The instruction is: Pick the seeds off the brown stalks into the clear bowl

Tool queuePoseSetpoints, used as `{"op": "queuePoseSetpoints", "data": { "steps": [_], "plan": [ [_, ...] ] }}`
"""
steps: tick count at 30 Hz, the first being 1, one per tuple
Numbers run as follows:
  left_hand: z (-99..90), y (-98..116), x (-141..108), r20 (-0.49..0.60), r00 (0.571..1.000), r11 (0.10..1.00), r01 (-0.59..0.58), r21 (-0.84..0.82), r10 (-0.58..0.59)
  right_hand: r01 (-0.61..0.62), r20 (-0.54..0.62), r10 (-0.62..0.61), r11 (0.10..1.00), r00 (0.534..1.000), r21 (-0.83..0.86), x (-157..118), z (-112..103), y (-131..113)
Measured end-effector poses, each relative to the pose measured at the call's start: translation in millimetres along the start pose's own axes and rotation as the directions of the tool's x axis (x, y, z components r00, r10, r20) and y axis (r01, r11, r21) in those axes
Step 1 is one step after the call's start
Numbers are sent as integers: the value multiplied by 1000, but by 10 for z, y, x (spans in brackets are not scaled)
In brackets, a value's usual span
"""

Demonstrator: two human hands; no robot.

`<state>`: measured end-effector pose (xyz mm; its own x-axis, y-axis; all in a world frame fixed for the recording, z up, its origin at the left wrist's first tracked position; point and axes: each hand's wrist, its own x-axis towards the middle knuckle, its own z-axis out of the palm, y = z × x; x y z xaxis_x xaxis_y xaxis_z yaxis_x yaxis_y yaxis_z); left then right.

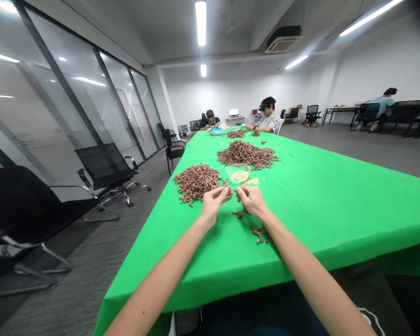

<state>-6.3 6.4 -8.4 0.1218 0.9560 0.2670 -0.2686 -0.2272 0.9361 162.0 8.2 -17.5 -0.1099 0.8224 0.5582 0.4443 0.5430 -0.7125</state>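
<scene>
Both of my hands meet over the green cloth, fingertips almost touching. My left hand (214,203) is closed in a pinch, and my right hand (252,200) pinches opposite it. Whatever sits between the fingertips is too small to make out. Just beyond them stands a clear plastic bowl (233,170) with pale yellowish bits (241,176) inside. More pale crumbs (253,181) lie on the cloth to its right. Beside my left hand rises a pile of reddish-brown, knobbly, twisted dried pieces (197,183). A few similar loose pieces (258,234) lie under my right wrist and forearm.
A second brown pile (247,154) lies beyond the bowl on the long green-covered table (329,200). Farther back are a blue plastic bag (217,131) and smaller piles (236,134). One person (270,119) sits at the right edge, another (210,119) at the far end. Black chairs (107,163) stand left.
</scene>
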Motion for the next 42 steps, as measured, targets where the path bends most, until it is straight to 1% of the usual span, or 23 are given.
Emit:
{"op": "queuePoseSetpoints", "data": {
  "steps": [2,5,12,17,21,27,31,37,42],
  "plan": [
    [4,6,3,-2,1000,1000,-8,-26,8,55,-14,-57,993,998,-106,-10,9,-4],
    [17,21,5,-7,1000,998,-19,-61,18,93,-38,-101,980,994,-174,-10,4,-8],
    [44,65,-10,-22,1000,997,-22,-73,21,86,-125,-121,964,985,-253,-6,5,20],
    [35,45,-1,-12,999,997,-35,-65,34,100,-123,-140,953,982,-287,-8,13,7],
    [40,48,-6,1,1000,998,-20,-55,20,108,-125,-155,941,980,-322,-8,15,7],
    [51,78,-22,18,1000,998,-9,-57,10,102,-122,-147,942,982,-319,-9,11,3],
    [50,76,-22,22,1000,999,-3,-55,4,99,-112,-134,956,985,-275,-10,3,-22],
    [46,63,-24,28,999,999,-26,-24,26,109,-99,-137,963,986,-247,-8,12,-13],
    [45,57,-26,7,999,999,-51,1,51,108,-102,-133,969,986,-221,-4,34,7]
  ]
}}
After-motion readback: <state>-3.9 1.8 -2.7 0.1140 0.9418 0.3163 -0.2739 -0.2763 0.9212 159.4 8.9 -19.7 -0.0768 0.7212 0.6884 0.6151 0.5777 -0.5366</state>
